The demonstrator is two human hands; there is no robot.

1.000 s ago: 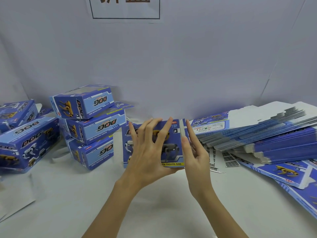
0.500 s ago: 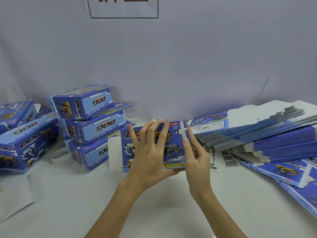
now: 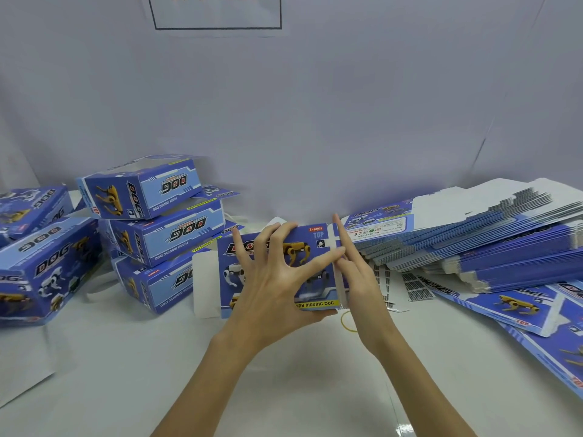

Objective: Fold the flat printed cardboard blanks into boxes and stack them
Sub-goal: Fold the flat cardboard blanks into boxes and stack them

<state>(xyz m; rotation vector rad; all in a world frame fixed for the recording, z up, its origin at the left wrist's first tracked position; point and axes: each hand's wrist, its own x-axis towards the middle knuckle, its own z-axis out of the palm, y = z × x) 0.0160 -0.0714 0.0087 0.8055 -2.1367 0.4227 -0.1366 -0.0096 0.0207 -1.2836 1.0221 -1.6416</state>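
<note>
At the table's middle stands a half-folded blue "DOG" box point(image 3: 303, 247), printed front face toward me. My left hand point(image 3: 271, 285) lies spread over that face, fingertips at its top edge and thumb under its bottom edge, gripping it. Against the box's right side my right hand point(image 3: 359, 279) is set edge-on with straight fingers pressing the narrow side flap. A white flap point(image 3: 205, 279) sticks out on the box's left. Three folded boxes point(image 3: 157, 234) are stacked to the left. A thick pile of flat blanks point(image 3: 473, 241) lies to the right.
More folded boxes point(image 3: 47, 266) lie at the far left. Loose blanks point(image 3: 520, 307) spread along the right edge. A yellow rubber band point(image 3: 347, 321) lies on the white table under my right wrist. A grey backdrop closes off the rear.
The white flap on the box's left has swung out into sight. My left index finger has spread right toward my right hand, which stays pressed against the box's right side.
</note>
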